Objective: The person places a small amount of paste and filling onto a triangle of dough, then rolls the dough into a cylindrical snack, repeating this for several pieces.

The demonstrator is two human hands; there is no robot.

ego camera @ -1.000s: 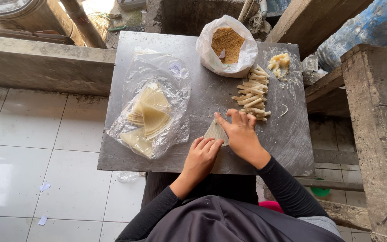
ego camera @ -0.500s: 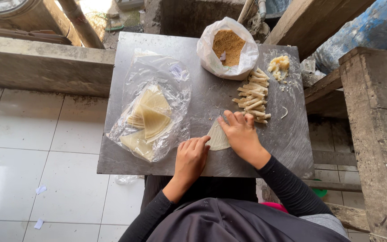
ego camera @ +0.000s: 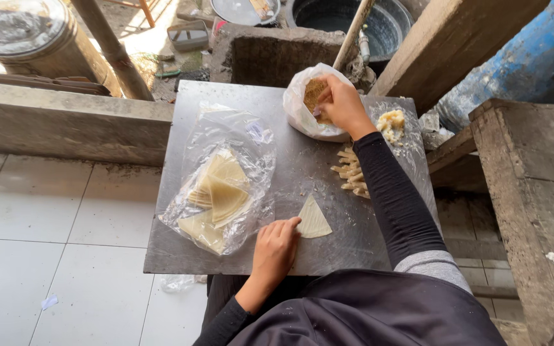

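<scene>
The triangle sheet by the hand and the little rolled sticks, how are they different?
The triangle sheet lies flat and alone, open, under the left hand's fingertips. The rolled sticks are thin, closed tubes, piled together beside the right arm. The sheet is wide; each stick is narrow. Both are pale yellow and rest on the metal table.

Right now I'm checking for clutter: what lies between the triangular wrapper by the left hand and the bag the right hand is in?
In the head view, only bare tabletop lies between the wrapper and the bag; the rolled pieces sit off to the right.
</scene>
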